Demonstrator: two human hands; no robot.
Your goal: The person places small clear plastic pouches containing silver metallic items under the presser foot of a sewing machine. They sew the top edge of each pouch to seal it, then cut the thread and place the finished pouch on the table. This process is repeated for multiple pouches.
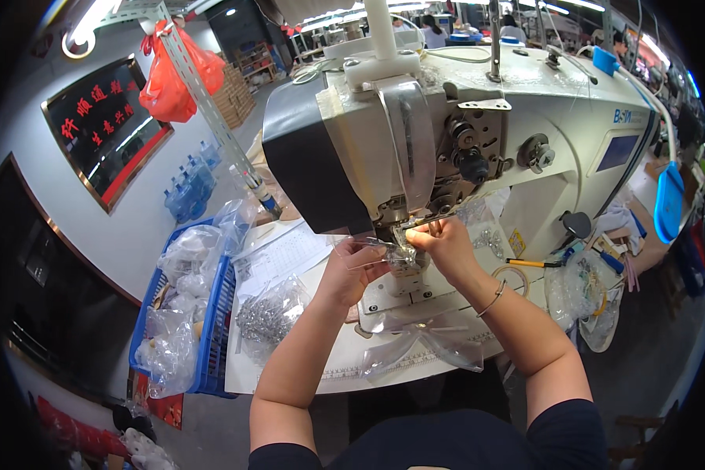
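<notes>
A white sewing machine [415,164] with a dark front end stands in front of me. Beside its needle area, my left hand [356,268] pinches a clear plastic piece [354,244] whose outline is hard to see. My right hand [446,247] is closed at the other side of the presser foot, fingers bent together close to the metal parts; what they grip is hidden. Nearer to me on the table edge lies a clear plastic cut piece [423,348] with spread wings. Left of my left forearm sits a bag of small shiny metal parts [272,317].
A blue basket [221,329] filled with plastic bags stands against the table's left side. Printed papers [286,254] lie behind the metal parts. To the right are a yellow pen [534,263], a roll of tape [512,279] and a cluttered plastic bag [576,286].
</notes>
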